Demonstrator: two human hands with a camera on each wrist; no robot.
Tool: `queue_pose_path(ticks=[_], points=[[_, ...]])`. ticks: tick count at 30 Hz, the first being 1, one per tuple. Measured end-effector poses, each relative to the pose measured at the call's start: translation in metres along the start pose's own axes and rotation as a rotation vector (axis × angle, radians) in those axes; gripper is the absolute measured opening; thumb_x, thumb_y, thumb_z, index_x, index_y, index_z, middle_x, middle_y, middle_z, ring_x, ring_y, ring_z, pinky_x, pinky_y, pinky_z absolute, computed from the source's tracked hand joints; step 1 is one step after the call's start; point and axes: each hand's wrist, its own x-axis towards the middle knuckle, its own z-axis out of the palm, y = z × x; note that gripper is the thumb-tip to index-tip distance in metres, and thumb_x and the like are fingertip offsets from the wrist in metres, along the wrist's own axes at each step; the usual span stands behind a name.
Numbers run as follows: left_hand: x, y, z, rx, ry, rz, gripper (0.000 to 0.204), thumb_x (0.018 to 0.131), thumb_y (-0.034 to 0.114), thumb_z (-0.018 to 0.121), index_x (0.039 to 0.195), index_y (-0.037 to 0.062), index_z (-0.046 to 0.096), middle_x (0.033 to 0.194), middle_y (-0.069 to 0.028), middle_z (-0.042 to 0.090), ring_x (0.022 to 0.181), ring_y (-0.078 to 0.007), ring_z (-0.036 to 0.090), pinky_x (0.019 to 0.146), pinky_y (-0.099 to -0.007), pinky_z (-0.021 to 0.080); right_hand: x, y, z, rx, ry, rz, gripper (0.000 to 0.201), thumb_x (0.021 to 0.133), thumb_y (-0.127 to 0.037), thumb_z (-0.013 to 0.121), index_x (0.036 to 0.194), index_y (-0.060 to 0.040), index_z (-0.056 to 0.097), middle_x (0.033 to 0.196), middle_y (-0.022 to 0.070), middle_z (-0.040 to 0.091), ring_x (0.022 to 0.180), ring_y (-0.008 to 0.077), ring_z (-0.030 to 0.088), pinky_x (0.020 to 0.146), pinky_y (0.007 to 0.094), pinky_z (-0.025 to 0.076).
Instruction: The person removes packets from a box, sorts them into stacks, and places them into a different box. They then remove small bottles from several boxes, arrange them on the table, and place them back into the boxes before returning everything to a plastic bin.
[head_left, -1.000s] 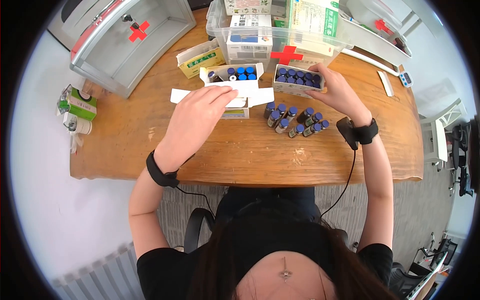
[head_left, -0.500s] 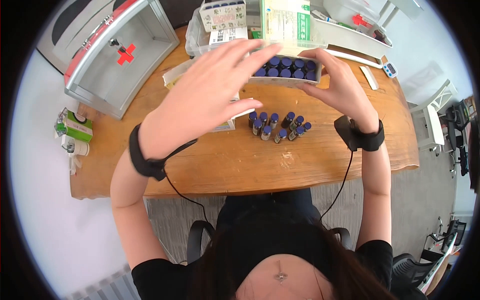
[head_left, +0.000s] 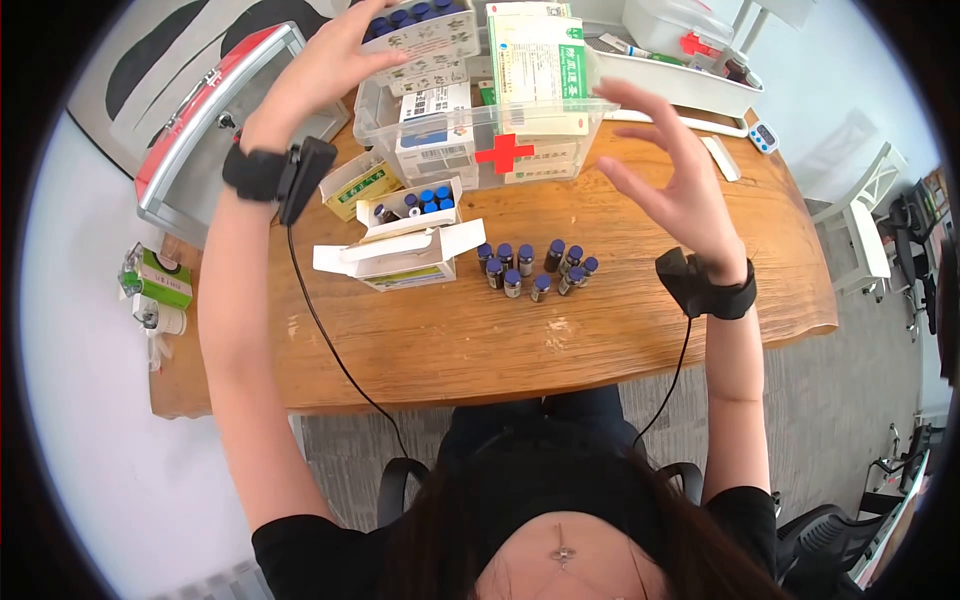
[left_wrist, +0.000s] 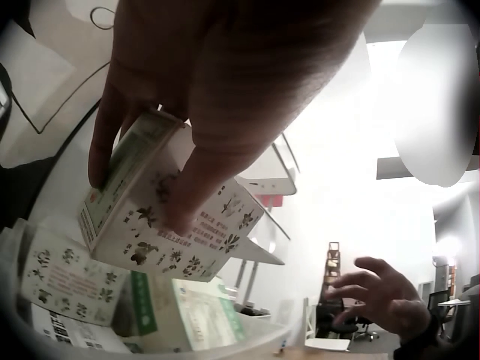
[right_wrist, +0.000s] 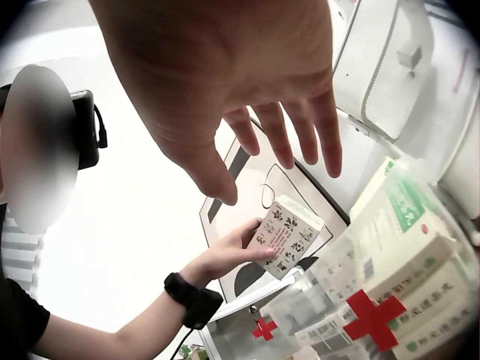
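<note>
Table [head_left: 420,350]: wooden; a clear bin [head_left: 480,172] stands toward the far side, a red-edged case [head_left: 190,165] to its left.
Patterned carton [right_wrist: 283,238]: raised over the far left part of the clear bin, top uncovered, blue-capped vials [head_left: 402,18] inside.
Left grip [head_left: 325,65]: clasping the patterned carton, thumb across its printed face.
Right grip [head_left: 680,180]: released, fingers spread, holding nothing, to the right of the clear bin.
Loose vials [head_left: 526,256]: grouped on the table, right of the white carton [head_left: 412,265] with spread flaps.
Handling, judged: weighty for its size when filled; card walls stiff but crushable, vials probably glass and breakable, likely to slide out if tipped.
Best hold, judged: low across two opposite walls, uncovered top upward.
Hidden or unclear: left fingertips, cut off in the head view; the full vial count; the clear bin's floor; fine print, too small to read.
</note>
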Motion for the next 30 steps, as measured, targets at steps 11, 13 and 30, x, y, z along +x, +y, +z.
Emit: queue_pose_path(ticks=[11,13,30], points=[[0.02,-0.09,0.029,0.401,-0.291,-0.164,0.06,0.081,0.032,0.07,0.129,0.0092,0.044,0.125,-0.0139,0.053,0.115,-0.0269,0.051,0.095,-0.0351,0.042,-0.036,0.015,0.006,0.007,-0.148,0.181,0.031,0.084,-0.011,0.065,0.113,-0.0038,0.058,0.112,0.0126,0.061,0.103,0.029,0.059,0.088,0.0346,0.047],[0.022,-0.087,0.028,0.454,-0.297,-0.2,0.059,0.081,0.031,0.07,0.129,0.0092,0.044,0.125,-0.0129,0.053,0.115,-0.0263,0.051,0.095,-0.0347,0.042,-0.041,0.017,0.008,0.017,-0.182,0.225,0.027,0.084,-0.011,0.064,0.11,-0.0042,0.059,0.111,0.0123,0.061,0.103,0.0295,0.059,0.088,0.035,0.047],[-0.022,0.032,0.013,0.143,-0.015,-0.167,0.045,0.081,0.014,0.069,0.117,0.0008,0.047,0.111,-0.0109,0.053,0.103,-0.0175,0.053,0.084,-0.0292,0.044,-0.082,0.0,0.007,0.069,-0.405,0.407,0.053,0.08,-0.028,0.07,0.124,-0.0041,0.052,0.115,0.0141,0.059,0.105,0.0286,0.058,0.088,0.0361,0.047]])
